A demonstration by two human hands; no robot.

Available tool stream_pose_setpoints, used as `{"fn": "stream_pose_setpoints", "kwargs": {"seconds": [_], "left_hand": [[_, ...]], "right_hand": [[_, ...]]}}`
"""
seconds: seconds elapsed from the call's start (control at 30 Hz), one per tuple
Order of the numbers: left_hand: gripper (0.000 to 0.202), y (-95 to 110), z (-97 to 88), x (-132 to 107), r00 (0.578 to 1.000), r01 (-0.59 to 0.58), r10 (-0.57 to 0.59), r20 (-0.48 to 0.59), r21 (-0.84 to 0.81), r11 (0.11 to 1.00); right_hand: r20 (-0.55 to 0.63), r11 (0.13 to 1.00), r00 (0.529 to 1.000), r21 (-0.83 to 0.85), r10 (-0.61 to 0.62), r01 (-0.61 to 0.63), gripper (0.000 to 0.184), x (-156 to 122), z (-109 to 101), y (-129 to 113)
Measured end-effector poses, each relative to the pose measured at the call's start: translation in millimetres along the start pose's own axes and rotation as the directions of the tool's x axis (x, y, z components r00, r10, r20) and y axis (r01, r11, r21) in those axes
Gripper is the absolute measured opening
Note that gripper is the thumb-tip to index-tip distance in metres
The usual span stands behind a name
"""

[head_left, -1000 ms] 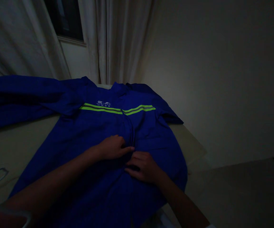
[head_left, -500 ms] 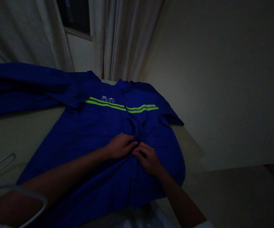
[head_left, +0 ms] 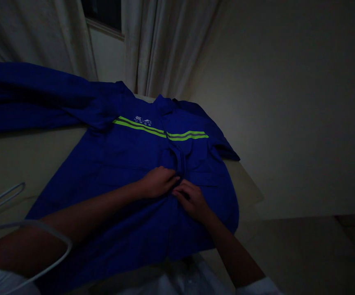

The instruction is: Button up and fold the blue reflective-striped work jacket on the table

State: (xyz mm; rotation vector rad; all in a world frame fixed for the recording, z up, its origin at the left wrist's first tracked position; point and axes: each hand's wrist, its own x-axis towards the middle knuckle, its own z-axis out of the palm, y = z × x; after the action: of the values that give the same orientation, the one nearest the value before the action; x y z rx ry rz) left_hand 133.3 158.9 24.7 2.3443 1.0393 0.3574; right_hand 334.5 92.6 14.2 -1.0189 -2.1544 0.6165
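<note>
A dark blue work jacket [head_left: 128,159] lies front side up, collar away from me, with a yellow-green and grey stripe across the chest and a small white logo above it. At the middle of its front opening, my left hand [head_left: 160,181] is closed on the front edge, the cloth bunched just beyond the fingers. Close beside it, my right hand [head_left: 192,200] pinches the other side of the same opening, thumb and fingertips together. Any button or fastener between the fingertips is too dark and small to make out.
Beneath the jacket is a pale bed-like surface [head_left: 51,153]. A white wire hanger [head_left: 46,230] shows at the lower left, near my left forearm. Pale curtains [head_left: 165,45] and a dark window [head_left: 103,14] stand behind, with a plain wall [head_left: 297,106] on the right.
The view has shifted slightly, so the jacket's upper part and the hanger sit higher in the picture. Both hands keep their hold at the front opening, with only slight finger movement.
</note>
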Motion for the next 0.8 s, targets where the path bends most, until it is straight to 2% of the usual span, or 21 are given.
{"fn": "stream_pose_setpoints", "kwargs": {"seconds": [0.17,0.3,0.4,0.47,0.53,0.57,0.7,0.8], "left_hand": [[0.039,3,10.2,-2,0.998,0.053,-0.052,-0.025,0.007,0.999],[0.039,-3,4.5,5,0.999,0.037,-0.037,0.002,-0.104,0.994],[0.042,-12,-7.1,10,0.987,0.043,0.007,0.161,-0.308,0.950],[0.040,-19,-13.1,11,0.954,0.086,0.048,0.296,-0.422,0.902],[0.038,-24,-14.3,10,0.935,0.097,0.085,0.344,-0.479,0.873],[0.037,-25,-13.0,10,0.943,0.078,0.092,0.319,-0.484,0.871],[0.036,-22,-2.7,9,0.994,-0.018,0.065,0.091,-0.441,0.897],[0.037,-18,0.3,9,0.999,-0.025,0.037,0.019,-0.439,0.898]], "right_hand": [[0.020,0.997,0.997,0.004,0.075,-0.075,0.020,3,2,-2],[0.001,0.995,0.995,-0.007,0.100,-0.100,0.022,2,2,-4],[-0.064,0.989,0.987,-0.020,0.148,-0.149,0.021,1,3,-4],[-0.089,0.982,0.978,-0.015,0.188,-0.190,0.024,1,3,-3],[-0.078,0.973,0.970,0.014,0.230,-0.229,0.027,1,2,-2],[-0.065,0.968,0.966,0.035,0.251,-0.250,0.029,2,2,-2],[-0.030,0.943,0.948,0.119,0.317,-0.312,0.037,6,1,-1],[-0.054,0.945,0.949,0.124,0.310,-0.301,0.037,5,1,-2]]}}
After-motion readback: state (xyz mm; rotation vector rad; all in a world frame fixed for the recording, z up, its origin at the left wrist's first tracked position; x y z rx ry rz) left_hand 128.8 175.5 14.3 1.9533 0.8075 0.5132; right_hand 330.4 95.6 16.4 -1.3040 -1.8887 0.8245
